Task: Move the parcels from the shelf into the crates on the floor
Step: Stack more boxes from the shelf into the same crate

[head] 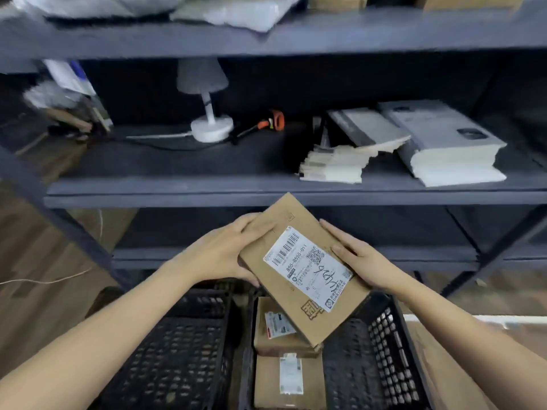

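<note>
Labelled parcel [305, 270], tilted above the right crate [387, 335]: left hand [225, 250] fingers [257, 223] clamp its left edge, right hand [358, 258] grips its right edge.

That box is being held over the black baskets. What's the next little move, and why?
Probably lower the cardboard parcel straight down into the right crate. The left hand and right hand hold it by its edges, tilted, just above that crate, where two parcels already lie.
</note>
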### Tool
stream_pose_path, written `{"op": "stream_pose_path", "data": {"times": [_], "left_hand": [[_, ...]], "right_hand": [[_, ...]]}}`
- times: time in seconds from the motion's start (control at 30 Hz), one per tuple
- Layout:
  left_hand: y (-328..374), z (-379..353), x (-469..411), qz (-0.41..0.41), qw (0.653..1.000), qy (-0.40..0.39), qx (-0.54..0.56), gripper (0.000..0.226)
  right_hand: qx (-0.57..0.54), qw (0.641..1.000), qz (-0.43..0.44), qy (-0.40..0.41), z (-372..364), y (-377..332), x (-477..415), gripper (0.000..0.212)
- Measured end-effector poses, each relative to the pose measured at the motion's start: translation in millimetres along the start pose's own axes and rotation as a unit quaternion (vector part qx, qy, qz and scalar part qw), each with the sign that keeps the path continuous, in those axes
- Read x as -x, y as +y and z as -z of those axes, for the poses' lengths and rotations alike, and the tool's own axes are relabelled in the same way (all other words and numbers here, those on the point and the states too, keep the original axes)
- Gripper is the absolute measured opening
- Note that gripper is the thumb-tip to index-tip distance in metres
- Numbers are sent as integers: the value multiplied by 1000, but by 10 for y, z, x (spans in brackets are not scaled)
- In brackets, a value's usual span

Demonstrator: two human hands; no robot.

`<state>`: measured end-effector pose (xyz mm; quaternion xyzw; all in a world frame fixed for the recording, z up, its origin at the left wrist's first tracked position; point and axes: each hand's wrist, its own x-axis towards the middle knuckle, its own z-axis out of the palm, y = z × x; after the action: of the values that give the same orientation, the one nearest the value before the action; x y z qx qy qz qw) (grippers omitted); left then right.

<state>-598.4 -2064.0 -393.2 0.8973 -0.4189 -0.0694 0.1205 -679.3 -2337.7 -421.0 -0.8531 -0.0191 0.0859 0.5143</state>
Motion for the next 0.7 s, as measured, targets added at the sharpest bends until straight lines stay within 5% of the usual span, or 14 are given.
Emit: {"op": "stream_pose_path", "data": {"times": [0.2,0.47,0.53,0.6,0.7], "left_hand": [[-351,-1378,63,-8,997,69,17,94],[-276,-2826,312,23,998,57,-5,99],[-203,-3044,443,68,996,56,20,98],[-119,-3192,602,117,990,60,52,95],[33,-3320,798,147,987,24,61,91]], "right_hand": [[20,999,-37,29,-574,1191,-220,27],[222,970,-96,-7,-1139,2356,-29,54],[190,968,-148,76,-1201,2545,58,70],[83,968,-183,150,-1247,2667,185,54],[-70,970,-186,143,-1380,2790,366,38]]}}
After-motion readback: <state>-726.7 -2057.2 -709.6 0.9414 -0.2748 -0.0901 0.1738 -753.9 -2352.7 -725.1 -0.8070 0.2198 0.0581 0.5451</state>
